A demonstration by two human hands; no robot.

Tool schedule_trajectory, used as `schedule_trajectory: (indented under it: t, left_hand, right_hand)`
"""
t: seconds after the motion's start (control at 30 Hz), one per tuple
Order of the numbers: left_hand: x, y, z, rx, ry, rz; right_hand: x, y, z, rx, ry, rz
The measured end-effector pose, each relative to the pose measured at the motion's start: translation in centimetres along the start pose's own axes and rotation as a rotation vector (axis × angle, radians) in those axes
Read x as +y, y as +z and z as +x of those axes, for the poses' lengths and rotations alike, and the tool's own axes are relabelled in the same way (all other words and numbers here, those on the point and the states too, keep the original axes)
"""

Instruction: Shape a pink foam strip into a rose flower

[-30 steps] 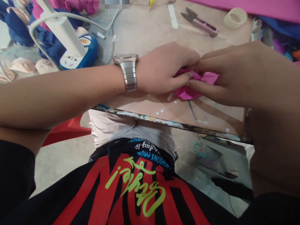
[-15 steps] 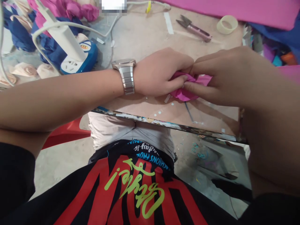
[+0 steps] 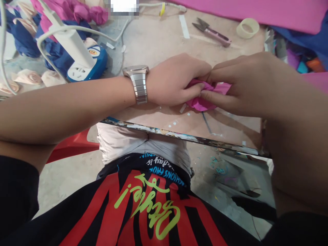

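A piece of bright pink fabric (image 3: 201, 103), folded and bunched, is pinched between both hands just above the worktable. My left hand (image 3: 178, 80), with a metal watch (image 3: 139, 85) on its wrist, closes on the fabric's left side with thumb and fingers. From the right, my right hand (image 3: 244, 83) pinches the same fabric, its thumb tip beside the left thumb. The fingertips of the two hands meet, and parts of the fabric are hidden under them.
Pink-handled thread snips (image 3: 212, 32) and a roll of clear tape (image 3: 247, 28) lie beyond the hands. At the left are a blue-and-white power socket (image 3: 88, 66), a white cable and several fabric flowers (image 3: 28, 77). Pink cloth (image 3: 256, 13) covers the far right. The worktable's edge (image 3: 164, 131) runs near my lap.
Almost nothing differs. Both hands keep their pinch on the pink fabric in the same place, and the view has shifted very slightly.
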State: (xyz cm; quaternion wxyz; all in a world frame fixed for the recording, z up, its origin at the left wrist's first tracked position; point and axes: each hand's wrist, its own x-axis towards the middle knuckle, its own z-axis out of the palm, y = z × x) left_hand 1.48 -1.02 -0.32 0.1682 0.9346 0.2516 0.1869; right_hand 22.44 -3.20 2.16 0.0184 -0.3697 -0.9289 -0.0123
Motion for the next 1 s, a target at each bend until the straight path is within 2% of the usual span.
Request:
schedule_trajectory:
  t: [0.57, 0.83, 1.0]
  left_hand:
    - [-0.02, -0.03, 0.01, -0.016, 0.014, 0.0]
    - [0.09, -0.25, 0.0, -0.046, 0.03, -0.001]
    - [-0.01, -0.5, -0.07, -0.047, 0.034, 0.02]
  right_hand:
    - [-0.59, -0.53, -0.12, -0.025, 0.043, -0.008]
    - [-0.36, 0.23, -0.68, 0.06, 0.08, -0.068]
    - [0.18, 0.3, -0.81, 0.025, 0.012, -0.045]
